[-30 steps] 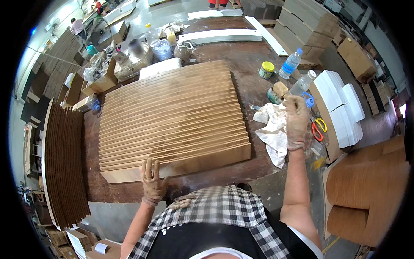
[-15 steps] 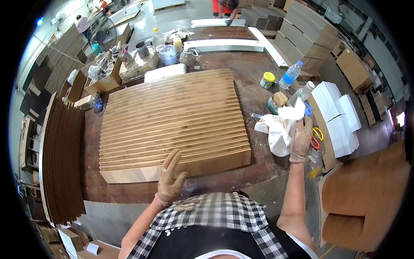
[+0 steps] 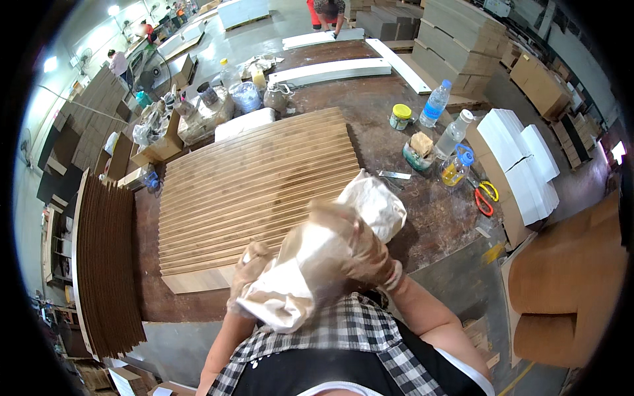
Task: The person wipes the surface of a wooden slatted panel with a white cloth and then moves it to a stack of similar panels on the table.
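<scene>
A crumpled white cloth [image 3: 290, 280] is stretched between my two gloved hands, just in front of my checked apron. My left hand [image 3: 249, 269] has its fingers curled at the cloth's left edge. Smeared somewhat by motion, my right hand [image 3: 366, 254] grips the cloth's bunched middle. A loose part of the cloth hangs out beyond the right hand. Under and behind the cloth lies a row of light-brown wooden boards [image 3: 257, 178], overlapping closely on the table. The cloth and hands hide the boards' near right corner.
To the right on the brown table [image 3: 436, 218] are scissors [image 3: 485, 198], a blue-capped bottle [image 3: 456, 168], a clear bottle [image 3: 454, 135] and a yellow-lidded jar [image 3: 400, 117]. Dark panels [image 3: 105, 264] stand at left. White strips [image 3: 330, 72] lie at the far end, where another person [image 3: 327, 13] works.
My right hand has carried the cloth from the table's right side to the front of my body. My left hand, spread and holding nothing before, now holds the cloth too.
</scene>
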Demonstrator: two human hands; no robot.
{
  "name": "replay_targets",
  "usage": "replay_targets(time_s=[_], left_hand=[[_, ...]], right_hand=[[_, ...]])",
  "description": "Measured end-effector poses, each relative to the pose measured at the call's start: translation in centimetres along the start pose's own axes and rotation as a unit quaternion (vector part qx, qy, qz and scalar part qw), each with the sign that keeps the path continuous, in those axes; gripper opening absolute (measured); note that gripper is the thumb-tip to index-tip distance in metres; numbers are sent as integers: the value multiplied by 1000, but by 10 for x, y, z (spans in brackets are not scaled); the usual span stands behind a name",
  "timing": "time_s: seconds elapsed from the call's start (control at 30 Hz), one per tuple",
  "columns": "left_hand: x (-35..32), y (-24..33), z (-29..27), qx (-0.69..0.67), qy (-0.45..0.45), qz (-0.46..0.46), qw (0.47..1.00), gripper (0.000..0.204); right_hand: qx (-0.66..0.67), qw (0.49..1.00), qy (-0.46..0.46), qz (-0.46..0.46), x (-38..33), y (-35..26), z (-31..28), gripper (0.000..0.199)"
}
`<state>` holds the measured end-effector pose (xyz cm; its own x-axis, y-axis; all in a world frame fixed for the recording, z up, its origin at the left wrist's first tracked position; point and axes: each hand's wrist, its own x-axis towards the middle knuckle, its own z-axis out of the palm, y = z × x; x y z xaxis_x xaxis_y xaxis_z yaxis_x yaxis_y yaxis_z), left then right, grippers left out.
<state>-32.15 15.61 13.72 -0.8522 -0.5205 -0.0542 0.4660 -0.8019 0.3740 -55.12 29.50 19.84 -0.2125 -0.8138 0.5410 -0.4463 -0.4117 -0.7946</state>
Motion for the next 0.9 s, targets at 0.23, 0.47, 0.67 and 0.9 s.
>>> replay_targets(time_s=[0.23,0.47,0.67,0.9], left_hand=[[-35,28,15,229,123,51,964,48],[19,-30,53,532,2,-66,844,103],[10,-34,36,625,204,-48,752,40],[-17,-34,-5,982,-92,-54,157,47]], right_hand=[[-110,992,-9,68,-57,71,29,23],[150,983,39,96,-28,31,13,16],[193,976,-60,86,-36,60,6,23],[87,968,4,234,-43,84,-41,35]])
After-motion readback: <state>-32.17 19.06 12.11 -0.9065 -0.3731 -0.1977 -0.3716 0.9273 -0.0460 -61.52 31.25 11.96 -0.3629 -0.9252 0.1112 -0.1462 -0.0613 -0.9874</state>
